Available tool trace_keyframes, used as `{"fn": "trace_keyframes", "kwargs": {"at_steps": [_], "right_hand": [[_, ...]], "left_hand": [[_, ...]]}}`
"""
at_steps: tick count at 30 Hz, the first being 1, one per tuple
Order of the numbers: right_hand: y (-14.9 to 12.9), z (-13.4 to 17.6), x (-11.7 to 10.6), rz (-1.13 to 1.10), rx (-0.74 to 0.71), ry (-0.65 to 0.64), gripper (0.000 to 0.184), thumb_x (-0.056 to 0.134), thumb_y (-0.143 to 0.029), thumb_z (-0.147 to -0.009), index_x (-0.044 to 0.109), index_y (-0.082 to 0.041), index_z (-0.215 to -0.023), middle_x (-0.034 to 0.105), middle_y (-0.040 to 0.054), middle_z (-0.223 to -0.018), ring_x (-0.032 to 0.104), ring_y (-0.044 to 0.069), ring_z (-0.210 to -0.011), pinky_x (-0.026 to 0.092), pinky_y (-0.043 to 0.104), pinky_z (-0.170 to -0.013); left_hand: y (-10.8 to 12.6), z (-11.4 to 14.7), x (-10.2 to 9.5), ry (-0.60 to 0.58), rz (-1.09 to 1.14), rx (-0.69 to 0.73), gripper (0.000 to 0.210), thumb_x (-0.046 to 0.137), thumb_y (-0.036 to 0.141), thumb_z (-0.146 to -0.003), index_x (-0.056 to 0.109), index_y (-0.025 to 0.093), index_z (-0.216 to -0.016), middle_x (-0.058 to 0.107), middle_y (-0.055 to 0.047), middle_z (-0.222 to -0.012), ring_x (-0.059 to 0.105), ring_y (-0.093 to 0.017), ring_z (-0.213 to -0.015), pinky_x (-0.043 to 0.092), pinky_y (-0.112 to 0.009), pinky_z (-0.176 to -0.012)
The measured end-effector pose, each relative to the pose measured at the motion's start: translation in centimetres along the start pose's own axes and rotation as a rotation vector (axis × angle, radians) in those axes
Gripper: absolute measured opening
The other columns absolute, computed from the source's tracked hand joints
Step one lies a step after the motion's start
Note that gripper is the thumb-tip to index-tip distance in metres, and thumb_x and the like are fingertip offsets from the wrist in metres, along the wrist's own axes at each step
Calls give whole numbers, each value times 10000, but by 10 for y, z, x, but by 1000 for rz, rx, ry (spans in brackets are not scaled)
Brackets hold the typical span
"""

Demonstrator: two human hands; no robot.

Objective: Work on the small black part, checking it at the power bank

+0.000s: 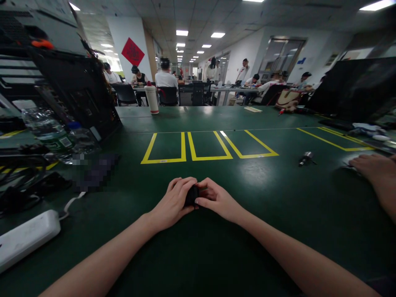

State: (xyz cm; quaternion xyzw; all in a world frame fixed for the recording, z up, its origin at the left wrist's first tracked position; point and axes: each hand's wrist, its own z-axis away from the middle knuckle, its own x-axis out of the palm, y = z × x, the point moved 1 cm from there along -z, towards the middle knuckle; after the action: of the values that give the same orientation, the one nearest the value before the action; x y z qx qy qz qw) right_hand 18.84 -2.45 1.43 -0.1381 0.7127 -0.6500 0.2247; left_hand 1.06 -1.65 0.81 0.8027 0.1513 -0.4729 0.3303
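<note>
Between my two hands, low over the green tabletop (148,255), is a small black object (192,195); its kind is hard to make out because fingers cover much of it. My left hand (176,200) wraps round its left side, fingers curled over the top and thumb beneath. From the right, my right hand (218,200) grips the same object with thumb and fingertips. Beyond my hands, yellow tape outlines (211,158) mark three box shapes on the table.
At left are a white power strip (29,237), cables, plastic bottles (49,132) and a black equipment case (77,90). A cup (152,99) stands at the far edge. To the right lie a small metal part (306,159) and another person's hand (373,167). People sit beyond.
</note>
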Motion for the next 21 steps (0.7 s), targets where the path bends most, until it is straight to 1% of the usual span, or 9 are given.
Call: {"fn": "trace_keyframes", "kwargs": {"at_steps": [2, 4, 7, 9, 10, 13, 15, 18, 21], "right_hand": [[1, 1, 0, -41, -1, -11, 311, 613, -210, -728, 459, -226, -998, 549, 3, -986, 585, 156, -939, 490, 332, -826], [1, 1, 1, -59, -4, -4, 331, 627, -208, -714, 454, -227, -996, 546, 3, -986, 584, 160, -951, 488, 335, -833], [1, 1, 2, -55, -28, 33, 247, 588, -222, -750, 474, -220, -969, 541, 5, -980, 581, 156, -952, 487, 329, -832], [0, 2, 3, -37, -46, 60, 189, 559, -217, -774, 490, -215, -949, 540, 6, -982, 576, 152, -955, 486, 323, -835], [0, 2, 3, -26, -48, 68, 190, 556, -212, -776, 492, -215, -954, 539, 9, -996, 573, 152, -961, 484, 322, -839], [0, 2, 2, -3, -19, 76, 303, 582, -208, -756, 471, -215, -1038, 529, 27, -1059, 568, 158, -974, 480, 333, -851], [1, 1, 1, 9, 3, 58, 324, 585, -217, -754, 474, -204, -1058, 542, 34, -1056, 570, 163, -972, 472, 348, -865], [1, 2, 0, 1, -10, 15, 292, 590, -200, -748, 494, -199, -1024, 570, 23, -1021, 576, 163, -980, 457, 362, -895], [-2, 4, 0, -9, -17, 2, 345, 616, -168, -719, 479, -218, -1031, 561, 16, -1047, 570, 165, -1009, 457, 367, -906]], "left_hand": [[1, -1, 0, 0, -19, 2, 652, 565, 197, -778, 167, 247, -1291, 350, -87, -1325, 329, -242, -1226, 189, -477, -1036], [4, -1, -2, 2, -13, -8, 649, 570, 239, -774, 177, 233, -1291, 333, -99, -1337, 331, -249, -1223, 192, -472, -1028], [8, -1, -5, -1, 7, -15, 686, 588, 332, -756, 181, 213, -1295, 347, -109, -1325, 339, -261, -1208, 192, -468, -1020], [11, 0, -7, -4, 9, -11, 635, 555, 324, -783, 191, 208, -1291, 355, -106, -1319, 341, -252, -1204, 190, -457, -1020], [11, 1, -7, -8, 9, -10, 596, 529, 309, -804, 197, 210, -1289, 354, -104, -1321, 343, -247, -1202, 191, -453, -1018], [11, 2, -7, -20, 10, -2, 549, 500, 306, -827, 207, 226, -1284, 335, -103, -1339, 340, -251, -1204, 194, -466, -1011], [11, 3, -7, -24, 14, 2, 562, 512, 322, -822, 204, 235, -1284, 317, -102, -1354, 329, -257, -1213, 195, -473, -1008], [9, 2, -6, -15, 31, -9, 628, 529, 338, -813, 158, 235, -1309, 337, -109, -1342, 338, -262, -1208, 203, -471, -1003], [9, 2, -5, -16, 49, -34, 686, 538, 351, -808, 115, 233, -1335, 354, -111, -1330, 351, -270, -1198, 205, -472, -1001]]}}
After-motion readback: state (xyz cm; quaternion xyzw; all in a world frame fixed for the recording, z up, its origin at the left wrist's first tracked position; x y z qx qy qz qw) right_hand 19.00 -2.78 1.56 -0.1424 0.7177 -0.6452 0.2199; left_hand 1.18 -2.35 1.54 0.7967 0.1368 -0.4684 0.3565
